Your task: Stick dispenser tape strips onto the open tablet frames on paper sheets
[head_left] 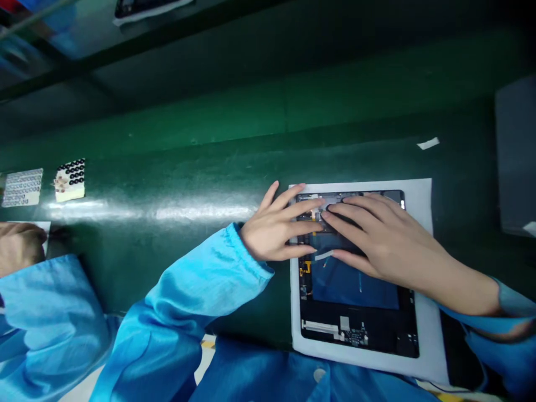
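Observation:
An opened tablet lies on a white foam sheet, with its blue battery panel and circuit boards showing. My left hand rests with spread fingers over the tablet's upper left edge, its fingertips on the board area. From the right, my right hand reaches over the upper part, fingers stretched and pressed down near the left fingertips. Between my two thumbs is a small pale strip; the right thumb's tip touches or nearly touches its end. What lies under the right fingers is hidden.
A co-worker's hand is at the far left. Beyond it are a sheet of black round stickers and a pale label sheet. A white scrap lies behind the tablet. A grey box stands right; a shelf runs above.

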Available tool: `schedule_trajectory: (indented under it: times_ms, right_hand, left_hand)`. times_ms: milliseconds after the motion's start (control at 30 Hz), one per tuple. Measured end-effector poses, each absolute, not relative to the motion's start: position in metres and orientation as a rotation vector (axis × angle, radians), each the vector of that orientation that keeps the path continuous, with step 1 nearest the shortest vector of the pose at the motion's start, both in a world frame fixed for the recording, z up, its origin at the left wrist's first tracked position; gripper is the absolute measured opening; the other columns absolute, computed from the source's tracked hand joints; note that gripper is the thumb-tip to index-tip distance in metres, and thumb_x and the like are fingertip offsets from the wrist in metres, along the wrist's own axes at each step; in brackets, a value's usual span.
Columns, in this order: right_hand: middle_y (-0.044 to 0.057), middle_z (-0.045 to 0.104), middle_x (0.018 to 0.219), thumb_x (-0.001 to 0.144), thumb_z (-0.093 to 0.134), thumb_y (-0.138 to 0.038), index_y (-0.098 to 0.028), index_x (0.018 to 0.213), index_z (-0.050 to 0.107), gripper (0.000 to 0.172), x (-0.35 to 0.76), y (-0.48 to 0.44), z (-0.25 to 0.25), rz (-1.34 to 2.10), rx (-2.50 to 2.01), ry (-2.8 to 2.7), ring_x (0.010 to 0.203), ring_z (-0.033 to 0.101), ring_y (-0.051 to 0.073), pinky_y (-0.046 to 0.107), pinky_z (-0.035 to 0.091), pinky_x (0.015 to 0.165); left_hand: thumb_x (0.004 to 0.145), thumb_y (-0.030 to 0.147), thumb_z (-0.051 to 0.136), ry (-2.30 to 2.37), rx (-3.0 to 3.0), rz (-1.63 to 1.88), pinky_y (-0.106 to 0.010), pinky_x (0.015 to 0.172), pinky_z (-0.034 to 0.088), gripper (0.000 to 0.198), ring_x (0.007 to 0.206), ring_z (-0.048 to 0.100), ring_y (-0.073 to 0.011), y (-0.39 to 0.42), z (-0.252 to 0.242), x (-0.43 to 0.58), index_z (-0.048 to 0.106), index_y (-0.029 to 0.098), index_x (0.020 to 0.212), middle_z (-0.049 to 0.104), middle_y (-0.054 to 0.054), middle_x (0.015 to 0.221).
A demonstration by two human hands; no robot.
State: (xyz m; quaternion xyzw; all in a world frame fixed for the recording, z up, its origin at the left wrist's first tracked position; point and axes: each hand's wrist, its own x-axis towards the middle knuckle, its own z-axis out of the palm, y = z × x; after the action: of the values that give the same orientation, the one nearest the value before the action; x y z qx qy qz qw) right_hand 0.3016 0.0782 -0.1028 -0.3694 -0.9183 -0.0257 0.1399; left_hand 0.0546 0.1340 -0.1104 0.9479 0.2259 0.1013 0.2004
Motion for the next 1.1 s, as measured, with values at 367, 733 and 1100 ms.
schedule_trajectory:
  times_ms: [367, 733, 1100]
  right_hand:
    - [0.010, 0.076, 0.091, 0.083, 0.065, 0.000, -0.006, 0.110, 0.069, 0.028, 0.303, 0.103, -0.079, -0.282, -0.449, -2.696, 0.080, 0.068, 0.022, 0.035, 0.055, 0.070]
    - [0.011, 0.075, 0.097, 0.084, 0.061, 0.003, -0.008, 0.106, 0.072, 0.027, 0.311, 0.110, -0.087, -0.061, -0.463, -2.856, 0.088, 0.067, 0.026, 0.040, 0.054, 0.074]
    - [0.007, 0.075, 0.102, 0.091, 0.050, 0.002, -0.012, 0.108, 0.070, 0.031, 0.313, 0.109, -0.087, -0.053, -0.525, -2.856, 0.096, 0.066, 0.023, 0.037, 0.053, 0.078]
  left_hand:
    - [0.084, 0.030, 0.077, 0.722, 2.418, 0.301, -0.074, 0.122, 0.004, 0.029, 0.150, 0.030, -0.0377, 0.138, -0.110, 0.066, 0.074, 0.029, 0.112, 0.055, -0.003, 0.149]
    - [0.087, 0.034, 0.071, 0.724, 2.461, 0.290, -0.070, 0.125, 0.007, 0.025, 0.151, 0.029, -0.0349, 0.136, -0.115, 0.068, 0.073, 0.034, 0.112, 0.052, 0.003, 0.150]
    - [0.087, 0.033, 0.072, 0.708, 2.444, 0.311, -0.073, 0.124, 0.007, 0.025, 0.150, 0.031, -0.0366, 0.138, -0.113, 0.066, 0.073, 0.032, 0.111, 0.054, 0.001, 0.148]
